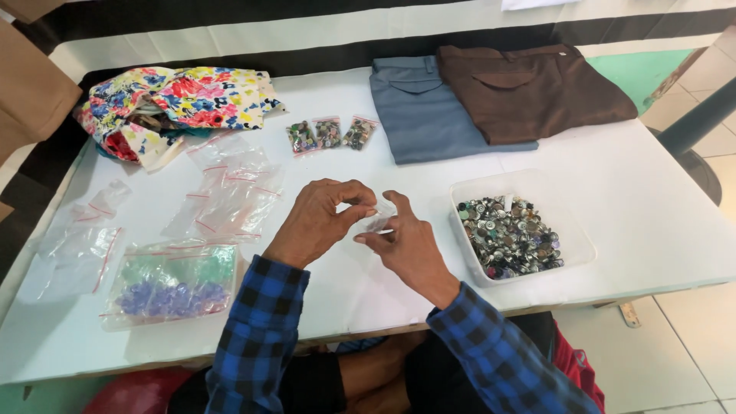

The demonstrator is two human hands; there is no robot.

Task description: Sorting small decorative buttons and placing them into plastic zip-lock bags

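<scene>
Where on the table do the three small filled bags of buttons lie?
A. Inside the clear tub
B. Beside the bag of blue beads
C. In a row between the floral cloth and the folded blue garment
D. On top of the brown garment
C: the three small filled bags lie in a row on the table, with the floral cloth to one side and the folded blue garment to the other.

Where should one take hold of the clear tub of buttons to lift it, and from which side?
Take the tub by its two short rims, one hand each side, from above. It is open-topped, shallow and full of loose buttons, so it likely needs a level, two-sided grip.
</scene>
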